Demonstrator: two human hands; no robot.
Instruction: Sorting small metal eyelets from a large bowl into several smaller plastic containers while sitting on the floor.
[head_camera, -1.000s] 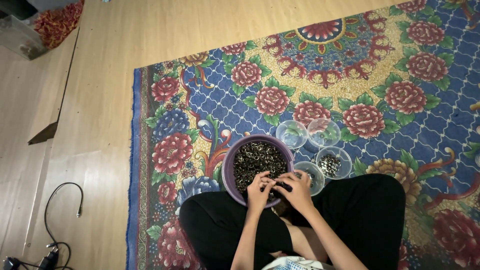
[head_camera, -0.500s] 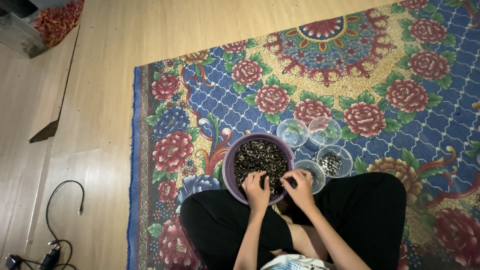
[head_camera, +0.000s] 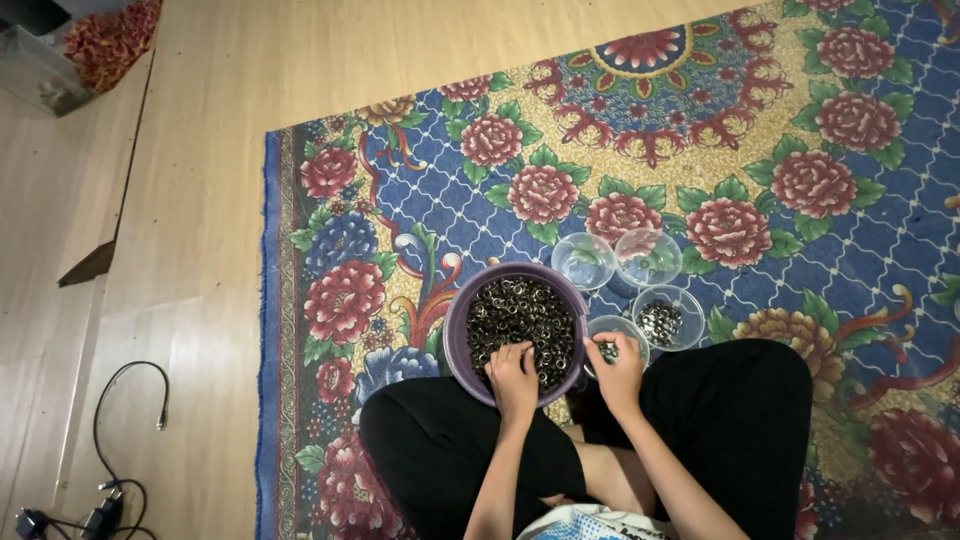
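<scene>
**Seated sorting position: both hands at the bowls**

The person sits cross-legged at the bottom centre of the frame, knees spread so the containers lie within short reach between them.

The left hand rests inside the near rim of the purple bowl, fingers curled down into the small dark metal pieces that fill it. Whether it has pinched any piece cannot be told; the fingertips are buried in the heap.

The right hand sits just beside it, over the nearest clear bowl, which touches the purple bowl's right edge. Its fingers are drawn together as if pinching, but what lies between them is too small to make out.

Three further clear bowls are clustered just beyond: one to the right holding a small batch of similar pieces, and two behind that appear empty. The tight grouping keeps each hand's travel short.

All bowls stand on a blue floral rug. At far left lies wooden flooring, with a black cable at lower left and a box of red material at upper left.
</scene>
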